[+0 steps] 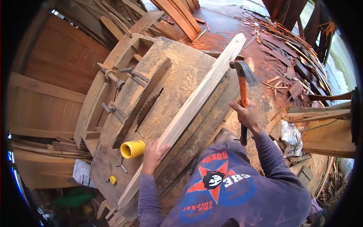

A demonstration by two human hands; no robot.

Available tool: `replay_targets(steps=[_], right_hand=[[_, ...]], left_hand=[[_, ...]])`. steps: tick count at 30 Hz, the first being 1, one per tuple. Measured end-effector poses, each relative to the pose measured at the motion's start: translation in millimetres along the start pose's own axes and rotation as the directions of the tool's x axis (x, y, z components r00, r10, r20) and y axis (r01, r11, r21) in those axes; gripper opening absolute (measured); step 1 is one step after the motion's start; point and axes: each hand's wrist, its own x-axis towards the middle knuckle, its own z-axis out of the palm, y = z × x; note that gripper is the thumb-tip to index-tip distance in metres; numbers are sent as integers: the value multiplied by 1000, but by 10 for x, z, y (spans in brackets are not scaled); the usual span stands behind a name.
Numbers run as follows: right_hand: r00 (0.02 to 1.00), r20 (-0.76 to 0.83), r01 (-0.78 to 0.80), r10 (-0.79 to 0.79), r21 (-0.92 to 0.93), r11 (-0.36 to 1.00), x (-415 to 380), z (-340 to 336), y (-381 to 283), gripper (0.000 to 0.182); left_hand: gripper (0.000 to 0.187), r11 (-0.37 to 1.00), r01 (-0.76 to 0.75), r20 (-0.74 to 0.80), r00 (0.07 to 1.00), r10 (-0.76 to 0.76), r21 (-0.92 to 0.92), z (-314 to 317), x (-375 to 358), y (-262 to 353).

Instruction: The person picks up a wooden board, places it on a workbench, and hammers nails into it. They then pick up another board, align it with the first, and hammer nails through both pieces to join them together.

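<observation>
My right hand (pixel 247 115) is closed around the orange and black handle of a claw hammer (pixel 242 85), its head pointing up and away from me. A long pale wooden beam (pixel 200 96) lies slantwise along the near side of the sawdust-covered bench (pixel 179 72). Wrapped over the lower part of this beam is my left hand (pixel 152 157), its thumb lying on the upper face. Just left of that hand, a yellow plastic cup (pixel 132 149) lies on its side. The hammer is raised beside the beam, apart from it.
A circular saw blade (pixel 148 108) sticks up through the bench beside a wooden fence (pixel 141 102) held by clamps (pixel 112 78). A bolt (pixel 121 166) and a small yellow tape measure (pixel 112 179) lie near the left edge. Scrap wood (pixel 280 53) covers the ground at right.
</observation>
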Motion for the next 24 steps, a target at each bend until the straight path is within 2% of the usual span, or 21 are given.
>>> replay_targets(steps=[2,3,5,6,7,9,10,11,13,14,15,17,20,24], right_hand=[[1000,8,0,0,-2,1000,69,63,-32,41],[1000,19,-3,3,-3,1000,83,102,-29,41],[998,47,25,-28,59,998,102,177,-15,41],[998,55,23,-26,60,998,107,220,12,41],[998,54,26,-31,75,997,111,265,51,40],[998,42,37,-42,103,994,117,354,63,40],[999,42,18,-23,112,994,112,390,55,39],[999,38,0,-4,121,993,117,415,43,38],[1000,22,-3,1,130,992,111,441,23,38],[1000,23,-11,8,127,992,98,428,18,37],[1000,8,-22,21,117,993,78,395,-1,37],[1000,-13,-17,17,61,998,46,343,-48,38],[1000,-10,15,-15,39,999,11,263,-11,41],[1000,-14,-2,1,-13,1000,-51,331,-63,44]], left_hand=[[78,920,-37,-183,976,117,391,67,-36,-52],[78,920,-25,-187,976,106,390,133,-42,-100],[95,886,-100,-310,914,262,453,202,-50,-35],[102,797,-118,-243,917,317,593,175,-98,-6],[102,797,-112,-245,918,311,594,207,-108,-49],[100,852,-126,-280,911,302,508,237,-31,-194],[92,875,-96,-289,922,259,475,235,-11,-191],[92,869,-110,-281,920,273,483,203,-4,-193],[85,935,-113,-229,953,198,336,153,-29,-174],[74,950,-121,-227,955,191,289,98,-67,-78],[74,952,-130,-210,959,192,278,34,-116,7],[68,1000,10,-82,997,-8,25,-88,-217,49],[64,993,38,11,999,-37,-111,-119,-302,-180],[64,996,29,39,999,-26,-86,-137,-340,-341]])
